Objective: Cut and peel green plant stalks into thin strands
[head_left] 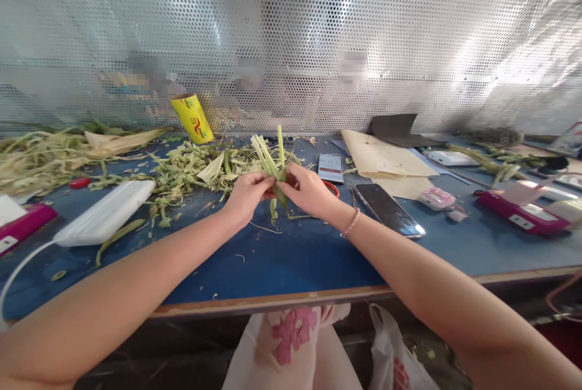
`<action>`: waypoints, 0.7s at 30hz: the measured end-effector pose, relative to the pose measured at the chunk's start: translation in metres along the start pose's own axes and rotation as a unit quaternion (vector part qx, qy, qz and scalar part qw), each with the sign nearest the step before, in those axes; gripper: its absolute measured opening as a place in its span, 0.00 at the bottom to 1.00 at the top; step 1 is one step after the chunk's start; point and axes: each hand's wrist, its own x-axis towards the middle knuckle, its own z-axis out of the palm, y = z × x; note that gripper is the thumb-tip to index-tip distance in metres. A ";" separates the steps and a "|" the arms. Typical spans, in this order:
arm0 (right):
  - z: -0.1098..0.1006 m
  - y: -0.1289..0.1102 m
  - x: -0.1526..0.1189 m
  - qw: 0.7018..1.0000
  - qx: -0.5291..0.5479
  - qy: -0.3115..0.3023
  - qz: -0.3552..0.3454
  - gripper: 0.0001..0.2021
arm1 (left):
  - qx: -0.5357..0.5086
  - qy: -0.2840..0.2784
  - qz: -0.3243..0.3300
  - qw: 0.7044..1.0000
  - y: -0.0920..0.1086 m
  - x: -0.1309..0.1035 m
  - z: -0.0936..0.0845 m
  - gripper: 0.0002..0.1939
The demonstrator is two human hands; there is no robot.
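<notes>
At the left end of the blue table (291, 262), long green leaves (50, 153) lie in a heap, and a purple box (34, 226) sits nearer to me. Next comes a fat white block (107, 211), with a small red thing (79, 183) behind it. Then I see a messy green pile (186, 168), and a yellow tube (193, 118) leans behind it. At the middle, near the pile, my left hand (249, 197) pinches a bunch of green stalks (269, 158) with thumb and finger. The top ends point up and away from me. My right hand (307, 190) pinches the same bunch from the other side. I wear a bracelet (351, 222) on that wrist. Past it are brown paper (386, 156), a black phone (388, 208), a little pink case (436, 198) and another purple box (522, 214).
</notes>
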 end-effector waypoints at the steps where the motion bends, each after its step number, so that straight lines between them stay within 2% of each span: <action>1: 0.001 0.001 0.001 1.000 0.011 -0.006 0.024 0.10 | 0.009 -0.003 0.008 1.000 0.000 0.000 0.000 0.09; 6: 0.004 0.011 0.005 0.986 0.139 -0.011 0.092 0.10 | 0.023 -0.015 0.007 1.000 0.000 -0.002 0.001 0.10; 11: 0.006 0.013 0.005 0.963 0.236 -0.026 0.128 0.10 | 0.008 0.028 0.008 1.000 0.001 -0.003 0.001 0.10; 17: 0.006 0.013 0.005 0.969 0.222 -0.012 0.110 0.10 | 0.081 -0.005 0.042 0.996 -0.001 -0.004 0.000 0.08; 21: 0.006 0.015 0.005 0.972 0.213 0.004 0.096 0.09 | 0.051 -0.009 0.029 0.998 0.000 -0.006 0.003 0.07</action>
